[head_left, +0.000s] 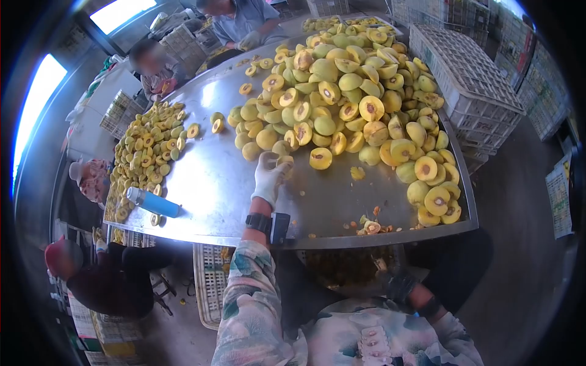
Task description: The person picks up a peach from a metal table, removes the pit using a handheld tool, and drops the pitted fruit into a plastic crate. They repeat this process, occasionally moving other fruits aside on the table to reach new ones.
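Note:
My left hand (268, 178), in a white glove, reaches over the metal table (213, 177) to the near edge of a big heap of halved yellow peaches (342, 91). Its fingers close around a peach half (284, 160). Many halves show brown pit centres. Below the table edge, near my lap, my right hand (400, 287) wears a dark glove. The fingers are curled around a small tool with a pale end (381, 264); its kind is too dim to make out. Pit scraps and peach bits (371, 227) lie at the near edge.
A second heap of peach halves (143, 146) covers the table's left end, beside a blue bottle (152, 202) lying down. White plastic crates (467, 73) stand stacked at the right. Another crate (210, 287) sits below the table. Several other people work around the left and far sides.

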Demonstrator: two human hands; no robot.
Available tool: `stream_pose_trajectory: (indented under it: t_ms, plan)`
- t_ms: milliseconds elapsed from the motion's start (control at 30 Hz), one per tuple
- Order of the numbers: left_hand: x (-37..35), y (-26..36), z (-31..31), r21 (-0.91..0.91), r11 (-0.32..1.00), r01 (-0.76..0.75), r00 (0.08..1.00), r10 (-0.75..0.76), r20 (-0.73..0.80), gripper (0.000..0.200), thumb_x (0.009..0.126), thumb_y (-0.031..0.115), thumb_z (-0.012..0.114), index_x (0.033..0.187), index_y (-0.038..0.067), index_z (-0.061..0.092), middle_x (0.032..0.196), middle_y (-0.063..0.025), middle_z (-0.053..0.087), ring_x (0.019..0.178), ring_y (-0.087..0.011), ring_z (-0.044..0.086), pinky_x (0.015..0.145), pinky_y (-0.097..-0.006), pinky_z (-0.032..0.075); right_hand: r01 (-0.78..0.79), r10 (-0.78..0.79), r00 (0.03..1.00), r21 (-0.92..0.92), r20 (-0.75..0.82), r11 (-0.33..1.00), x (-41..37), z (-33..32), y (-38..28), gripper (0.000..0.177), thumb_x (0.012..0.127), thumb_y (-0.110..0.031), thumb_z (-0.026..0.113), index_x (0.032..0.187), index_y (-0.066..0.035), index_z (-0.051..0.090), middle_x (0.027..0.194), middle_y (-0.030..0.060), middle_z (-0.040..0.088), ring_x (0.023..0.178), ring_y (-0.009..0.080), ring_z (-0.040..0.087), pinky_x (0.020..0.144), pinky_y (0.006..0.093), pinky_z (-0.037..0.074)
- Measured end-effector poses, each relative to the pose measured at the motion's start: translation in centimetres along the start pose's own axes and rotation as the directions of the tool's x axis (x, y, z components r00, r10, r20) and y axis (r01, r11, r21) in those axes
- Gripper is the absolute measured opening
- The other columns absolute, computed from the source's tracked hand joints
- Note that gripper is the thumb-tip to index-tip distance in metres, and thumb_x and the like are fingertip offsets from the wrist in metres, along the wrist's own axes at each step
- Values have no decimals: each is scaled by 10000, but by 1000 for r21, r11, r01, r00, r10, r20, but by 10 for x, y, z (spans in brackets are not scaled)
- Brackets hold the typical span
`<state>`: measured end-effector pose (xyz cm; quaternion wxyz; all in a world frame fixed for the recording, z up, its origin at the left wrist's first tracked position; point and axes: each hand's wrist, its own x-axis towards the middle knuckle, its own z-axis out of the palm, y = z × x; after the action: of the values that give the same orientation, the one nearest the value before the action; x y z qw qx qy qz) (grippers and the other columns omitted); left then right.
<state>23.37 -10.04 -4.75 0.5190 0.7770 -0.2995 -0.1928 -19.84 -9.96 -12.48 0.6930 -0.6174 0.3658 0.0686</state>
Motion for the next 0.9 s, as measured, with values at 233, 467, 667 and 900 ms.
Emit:
stream_pose_trajectory:
  t_ms: [233, 467, 667, 900]
  plan:
    - [-111, 66, 13, -844, 465, 268, 949, 23, 314, 393, 896, 409, 425, 1101, 78, 476, 946, -111, 575, 689, -254, 588, 480, -265, 442, 41, -87, 985, 292, 147, 956, -15, 3, -81, 151, 882, -230, 553, 981, -129, 604, 703, 8, 583, 620, 152, 560, 563, 242, 454]
    - [-178, 89, 32, -860, 449, 244, 961, 7, 277, 448, 909, 499, 399, 1034, 82, 505, 990, -175, 581, 665, -206, 576, 476, -263, 463, 251, -275, 961, 326, 28, 911, -32, 46, -154, 208, 888, -225, 556, 1044, -87, 543, 693, -10, 552, 520, 77, 506, 459, 224, 419]
    - [-203, 86, 35, -790, 577, 208, 973, -42, 226, 486, 913, 524, 379, 1049, 70, 490, 930, -156, 597, 705, -196, 595, 559, -284, 522, 514, -606, 782, -400, -146, 759, -17, 56, -139, 326, 844, -315, 583, 1001, -29, 571, 861, 205, 610, 769, 392, 580, 679, 454, 447]
    - [-215, 83, 37, -614, 781, 115, 974, 32, 222, 571, 920, 542, 339, 989, 8, 531, 864, -132, 607, 715, -196, 599, 603, -292, 521, 462, -631, 754, -535, -182, 707, -29, 60, -143, 350, 830, -343, 586, 955, -18, 552, 851, 232, 608, 838, 413, 576, 710, 468, 453]
